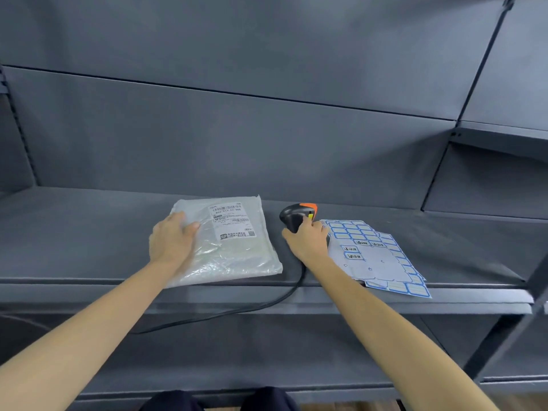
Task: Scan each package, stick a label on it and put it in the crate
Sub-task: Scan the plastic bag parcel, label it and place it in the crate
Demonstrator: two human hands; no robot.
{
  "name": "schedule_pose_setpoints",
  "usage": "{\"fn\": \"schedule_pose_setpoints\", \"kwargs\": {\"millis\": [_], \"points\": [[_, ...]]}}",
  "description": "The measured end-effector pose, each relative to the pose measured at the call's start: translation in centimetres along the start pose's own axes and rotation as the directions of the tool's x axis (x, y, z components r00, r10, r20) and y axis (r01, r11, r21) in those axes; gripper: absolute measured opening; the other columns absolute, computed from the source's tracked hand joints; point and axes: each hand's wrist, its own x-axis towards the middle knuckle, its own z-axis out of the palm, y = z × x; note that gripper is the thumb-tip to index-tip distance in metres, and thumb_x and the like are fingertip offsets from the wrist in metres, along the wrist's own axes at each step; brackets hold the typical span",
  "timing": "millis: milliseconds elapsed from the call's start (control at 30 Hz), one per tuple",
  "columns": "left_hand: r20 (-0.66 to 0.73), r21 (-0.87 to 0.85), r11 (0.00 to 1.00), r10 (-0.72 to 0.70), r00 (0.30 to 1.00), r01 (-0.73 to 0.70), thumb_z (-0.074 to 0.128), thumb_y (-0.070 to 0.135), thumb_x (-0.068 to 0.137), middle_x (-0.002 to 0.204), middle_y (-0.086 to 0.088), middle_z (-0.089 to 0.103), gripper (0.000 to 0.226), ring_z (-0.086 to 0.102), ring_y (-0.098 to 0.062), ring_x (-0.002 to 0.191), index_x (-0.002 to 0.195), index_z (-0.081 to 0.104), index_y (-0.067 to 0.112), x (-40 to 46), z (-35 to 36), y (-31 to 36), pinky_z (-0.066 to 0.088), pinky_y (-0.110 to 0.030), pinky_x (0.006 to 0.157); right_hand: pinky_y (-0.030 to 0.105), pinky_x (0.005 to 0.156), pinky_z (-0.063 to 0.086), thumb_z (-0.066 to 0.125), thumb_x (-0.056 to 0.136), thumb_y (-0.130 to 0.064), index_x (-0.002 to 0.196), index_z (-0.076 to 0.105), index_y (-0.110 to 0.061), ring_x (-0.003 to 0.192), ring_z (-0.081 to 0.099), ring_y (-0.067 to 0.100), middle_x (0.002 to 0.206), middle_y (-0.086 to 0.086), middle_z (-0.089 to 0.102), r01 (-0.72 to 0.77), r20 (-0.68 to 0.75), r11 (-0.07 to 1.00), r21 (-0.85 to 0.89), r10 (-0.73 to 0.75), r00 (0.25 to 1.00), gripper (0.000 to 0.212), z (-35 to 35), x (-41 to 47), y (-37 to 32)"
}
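A flat package in clear plastic lies on the dark grey shelf, its white shipping slip with barcodes facing up. My left hand rests flat on the package's left part, fingers straight. Right of it lies a black barcode scanner with an orange tip. My right hand grips the scanner's handle, fingers curled round it. Sheets of blue-bordered labels lie just right of that hand, partly over the shelf's front edge. No crate is in view.
The scanner's black cable hangs over the shelf's front edge and runs left below it. Grey shelving panels rise behind, with another shelf unit at the right. My knees show at the bottom.
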Motion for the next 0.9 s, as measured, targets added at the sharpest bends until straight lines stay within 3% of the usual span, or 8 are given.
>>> {"fn": "schedule_pose_setpoints", "kwargs": {"millis": [200,333,400,533,600,667,800,900], "points": [[-0.007,-0.015,1.000,-0.011,1.000,0.011,0.052,0.032,0.095,0.082,-0.010,0.053,0.038,0.047,-0.034,0.084,0.068,0.035,0.010,0.0,0.0,0.1,0.034,-0.038,0.069,0.038,0.103,0.029,0.041,0.096,-0.030,0.131,0.048,-0.004,0.126,0.035,0.038,0.135,0.022,0.045,-0.132,-0.048,0.983,0.126,0.139,0.989,0.044,-3.0,1.2,1.9],[-0.007,-0.035,0.999,-0.014,1.000,0.014,0.053,0.031,0.095,0.079,-0.009,0.051,0.041,0.047,-0.035,0.084,0.066,0.031,0.011,-0.2,0.0,0.0,0.034,-0.039,0.069,0.035,0.104,0.029,0.039,0.094,-0.015,0.135,0.041,-0.005,0.129,0.032,0.034,0.140,0.020,0.038,-0.406,-0.034,0.914,0.027,0.406,0.913,0.042,-7.1,2.4,5.7],[-0.012,-0.044,0.999,-0.010,1.000,0.010,0.053,0.030,0.094,0.077,-0.008,0.049,0.041,0.047,-0.035,0.083,0.066,0.030,0.011,-0.3,0.0,0.1,0.034,-0.040,0.070,0.036,0.104,0.031,0.041,0.094,-0.018,0.136,0.041,-0.007,0.128,0.035,0.034,0.138,0.018,0.040,-0.479,0.008,0.875,-0.077,0.481,0.877,0.044,-9.2,3.1,7.5],[-0.012,-0.066,0.998,-0.021,1.000,0.020,0.054,0.029,0.094,0.079,-0.009,0.051,0.040,0.047,-0.036,0.083,0.067,0.031,0.011,-0.4,-0.1,0.3,0.037,-0.041,0.073,0.036,0.093,0.044,0.054,0.091,-0.028,0.131,0.044,-0.008,0.103,0.055,0.032,0.111,0.011,0.054,-0.378,0.230,0.824,-0.423,0.501,0.834,0.046,-11.7,3.4,9.4],[-0.010,-0.072,0.997,-0.022,1.000,0.021,0.054,0.029,0.094,0.077,-0.007,0.049,0.040,0.047,-0.036,0.083,0.066,0.031,0.011,-0.4,-0.2,0.3,0.038,-0.042,0.073,0.030,0.081,0.042,0.057,0.094,-0.033,0.125,0.042,-0.010,0.084,0.052,0.026,0.083,0.007,0.047,-0.331,0.277,0.805,-0.493,0.506,0.817,0.042,-12.4,2.3,9.1],[-0.016,-0.081,0.997,-0.014,1.000,0.013,0.054,0.030,0.094,0.074,-0.004,0.046,0.041,0.047,-0.037,0.084,0.065,0.030,0.012,-0.6,-0.3,0.4,0.040,-0.043,0.074,0.028,0.079,0.037,0.056,0.095,-0.040,0.110,0.040,-0.007,0.080,0.048,0.024,0.073,0.003,0.039,-0.294,0.283,0.785,-0.545,0.502,0.817,0.040,-12.6,2.4,9.6],[-0.009,-0.089,0.996,-0.024,1.000,0.023,0.055,0.031,0.093,0.076,-0.004,0.046,0.041,0.049,-0.039,0.088,0.065,0.032,0.013,-0.7,-0.4,0.4,0.043,-0.046,0.079,0.025,0.077,0.033,0.049,0.097,-0.043,0.071,0.040,-0.007,0.066,0.044,0.020,0.067,0.003,0.040,-0.288,0.265,0.786,-0.547,0.489,0.831,0.045,-13.0,2.4,9.9],[-0.016,-0.115,0.993,-0.029,0.999,0.027,0.056,0.031,0.093,0.090,-0.012,0.057,0.032,0.051,-0.040,0.098,0.074,0.046,0.008,-0.9,-0.5,0.6,0.041,-0.046,0.084,0.025,0.078,0.034,0.047,0.099,-0.039,0.070,0.039,-0.009,0.087,0.044,0.025,0.070,0.005,0.043,-0.320,0.259,0.828,-0.460,0.470,0.844,0.043,-13.3,2.5,10.7]]}}
